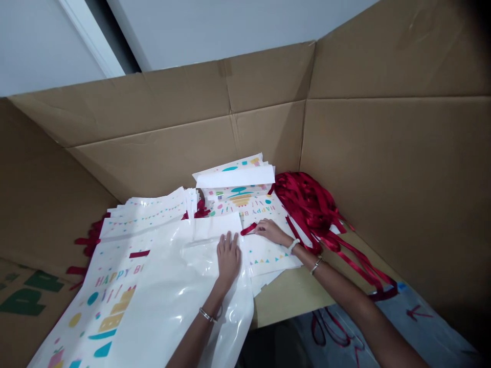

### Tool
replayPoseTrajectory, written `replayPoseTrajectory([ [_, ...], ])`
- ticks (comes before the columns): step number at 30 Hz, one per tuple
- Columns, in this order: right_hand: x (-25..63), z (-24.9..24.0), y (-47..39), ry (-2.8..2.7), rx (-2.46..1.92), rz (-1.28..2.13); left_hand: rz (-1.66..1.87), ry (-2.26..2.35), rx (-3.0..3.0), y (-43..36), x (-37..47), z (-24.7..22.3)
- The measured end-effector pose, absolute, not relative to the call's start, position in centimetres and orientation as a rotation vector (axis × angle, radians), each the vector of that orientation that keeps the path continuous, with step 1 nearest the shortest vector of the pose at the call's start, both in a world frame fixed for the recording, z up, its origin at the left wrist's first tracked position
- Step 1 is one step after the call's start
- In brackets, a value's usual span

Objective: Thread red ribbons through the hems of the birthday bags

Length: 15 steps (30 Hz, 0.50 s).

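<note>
My left hand lies flat, fingers stretched out, on a glossy white sheet that drapes over the left pile. To its right, my right hand pinches one end of a short dark red ribbon by the sheet's edge. Beneath the right hand are printed "Happy Birthday" bags, with coloured bunting and a cake picture. Another printed bag shows at the left, with a red ribbon strip across it. A folded white flap stands at the back of the right pile.
A heap of red ribbons lies at the right, with strands trailing over the table edge. More red ribbon sticks out at the left. Tall cardboard walls enclose the back and sides.
</note>
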State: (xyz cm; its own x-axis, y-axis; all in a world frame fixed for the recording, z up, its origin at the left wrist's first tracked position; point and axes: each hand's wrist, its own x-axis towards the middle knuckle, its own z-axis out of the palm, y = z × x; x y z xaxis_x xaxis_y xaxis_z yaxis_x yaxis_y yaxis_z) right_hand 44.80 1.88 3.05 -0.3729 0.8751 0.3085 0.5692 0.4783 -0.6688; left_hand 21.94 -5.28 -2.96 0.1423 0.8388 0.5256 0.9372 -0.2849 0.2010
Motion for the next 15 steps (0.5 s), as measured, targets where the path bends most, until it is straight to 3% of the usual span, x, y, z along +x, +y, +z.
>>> replayPoseTrajectory([
  [15,44.0,1.7,2.3,-2.222,-1.171,0.612,-0.940,-1.783,-2.243,-5.5,22.0,-3.0],
])
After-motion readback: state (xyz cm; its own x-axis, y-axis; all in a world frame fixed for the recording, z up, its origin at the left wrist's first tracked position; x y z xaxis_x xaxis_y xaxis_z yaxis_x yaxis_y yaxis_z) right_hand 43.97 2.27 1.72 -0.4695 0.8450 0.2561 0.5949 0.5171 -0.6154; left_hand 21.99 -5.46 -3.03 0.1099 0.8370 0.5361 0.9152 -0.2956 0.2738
